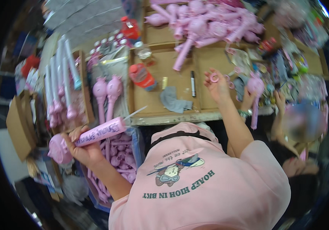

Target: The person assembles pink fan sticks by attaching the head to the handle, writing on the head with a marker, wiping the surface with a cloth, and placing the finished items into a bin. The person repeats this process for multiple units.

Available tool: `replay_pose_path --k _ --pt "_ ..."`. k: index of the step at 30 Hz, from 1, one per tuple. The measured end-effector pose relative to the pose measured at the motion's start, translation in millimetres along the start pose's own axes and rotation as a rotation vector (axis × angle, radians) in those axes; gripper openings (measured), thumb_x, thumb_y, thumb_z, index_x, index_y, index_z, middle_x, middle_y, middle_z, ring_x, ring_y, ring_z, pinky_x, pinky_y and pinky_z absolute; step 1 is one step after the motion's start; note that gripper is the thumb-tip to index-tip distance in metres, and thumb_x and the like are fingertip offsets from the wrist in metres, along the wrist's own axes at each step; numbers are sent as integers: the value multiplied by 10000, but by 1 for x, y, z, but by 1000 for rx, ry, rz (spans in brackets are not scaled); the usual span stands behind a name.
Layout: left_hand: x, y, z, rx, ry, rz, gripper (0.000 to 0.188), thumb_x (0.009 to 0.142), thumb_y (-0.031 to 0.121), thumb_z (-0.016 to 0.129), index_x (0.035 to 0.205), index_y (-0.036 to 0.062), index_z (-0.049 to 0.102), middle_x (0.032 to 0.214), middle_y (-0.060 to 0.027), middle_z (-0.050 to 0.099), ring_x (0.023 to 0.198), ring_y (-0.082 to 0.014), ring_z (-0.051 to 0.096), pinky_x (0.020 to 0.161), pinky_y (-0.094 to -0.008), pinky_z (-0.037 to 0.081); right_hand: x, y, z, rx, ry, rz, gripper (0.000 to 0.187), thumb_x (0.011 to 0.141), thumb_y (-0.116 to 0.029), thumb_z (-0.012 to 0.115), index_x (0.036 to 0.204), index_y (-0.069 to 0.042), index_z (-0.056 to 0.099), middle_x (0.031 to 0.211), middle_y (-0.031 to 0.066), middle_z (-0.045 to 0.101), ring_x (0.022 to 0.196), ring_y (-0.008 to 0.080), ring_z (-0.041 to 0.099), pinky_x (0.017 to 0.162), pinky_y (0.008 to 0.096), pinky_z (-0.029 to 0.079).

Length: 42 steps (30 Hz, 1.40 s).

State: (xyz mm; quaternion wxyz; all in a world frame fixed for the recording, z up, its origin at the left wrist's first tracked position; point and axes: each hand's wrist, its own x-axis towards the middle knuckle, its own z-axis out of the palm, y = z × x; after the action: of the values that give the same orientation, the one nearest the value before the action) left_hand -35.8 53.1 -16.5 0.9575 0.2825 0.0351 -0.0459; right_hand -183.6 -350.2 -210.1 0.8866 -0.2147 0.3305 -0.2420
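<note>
My left hand [83, 148] is closed around a pink wand-like toy [109, 131], a tube with dark lettering and a rounded head [59, 148]. From the tube's far end sticks a thin clear rod [137, 111]. The toy is tilted, its head at the lower left, above a blue crate. Over the cardboard work surface, my right hand [219, 88] is raised with its fingertips closed on a small pink ring [214, 78]. A grey cloth [174, 100] and a black marker [193, 84] lie to the left of that hand.
Pink toys fill a blue crate [139, 147] beside me. More pink toys [210, 25] are heaped at the back. Red-labelled bottles [143, 78] stand left of centre; clear tubes [60, 78] lean in a box farther left. At right, another person's hand [248, 97] holds a pink toy.
</note>
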Motion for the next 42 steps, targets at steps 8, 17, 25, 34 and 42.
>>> replay_pose_path --k 8,17,25,34,42 --pt "-17 3 -1 46 148 221 323 918 331 592 722 99 484 638 3 506 638 -119 561 768 -378 480 60 28 117 -261 -277 39 335 911 -42 506 1232 3 424 1027 168 597 801 201 614 703 334 544" --pt "-21 25 -31 100 218 295 305 946 327 532 769 80 506 690 -32 537 718 -208 582 814 -477 492 104 106 271 -651 -698 281 152 843 -116 565 967 -32 537 842 45 532 780 147 537 645 300 440" --pt "-7 17 -23 224 318 242 355 955 345 517 744 59 510 722 -45 568 724 -237 576 854 -445 472 87 86 239 -572 -622 -193 272 873 -125 546 1099 27 559 905 77 634 751 113 584 664 263 483" --pt "32 -30 16 287 306 162 312 945 298 551 747 61 502 685 -57 545 680 -205 545 804 -387 471 138 37 119 -388 -26 -107 249 904 -160 543 1082 13 529 945 82 617 757 108 587 643 235 487" --pt "54 -60 48 272 297 64 305 938 307 560 755 71 498 685 -35 519 678 -177 500 759 -348 445 215 40 124 -118 -69 240 262 904 -278 600 991 -38 539 884 87 604 822 194 611 752 354 525"
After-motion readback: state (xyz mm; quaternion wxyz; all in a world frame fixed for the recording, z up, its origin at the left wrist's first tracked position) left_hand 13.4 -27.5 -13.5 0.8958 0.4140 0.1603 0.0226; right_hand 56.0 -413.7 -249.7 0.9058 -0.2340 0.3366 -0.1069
